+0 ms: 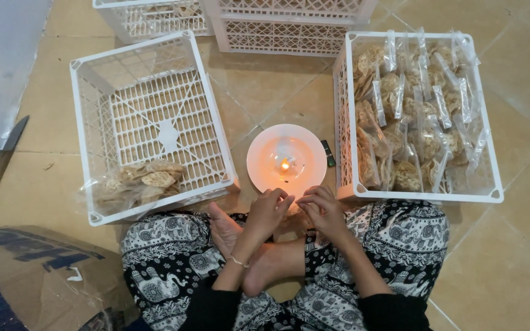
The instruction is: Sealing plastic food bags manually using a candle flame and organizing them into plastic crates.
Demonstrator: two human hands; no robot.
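I sit cross-legged on a tiled floor. My left hand (268,211) and my right hand (325,211) meet fingertip to fingertip just in front of a white plate (259,153). Both pinch the top of a small clear cracker bag (289,228), which is mostly hidden under them. A short lit candle (284,164) burns in the middle of the plate. To my left, a white plastic crate (87,122) holds a few bagged crackers (148,179) at its near end. On my right, another white crate (412,196) is packed with several cracker bags (400,110) whose tops stand open.
A small dark lighter (328,153) lies between the plate and the right crate. More white crates (283,30) are stacked at the back. A knife (6,152) with a wooden handle lies by the wall on the left. A cardboard box (32,270) sits beside my left knee.
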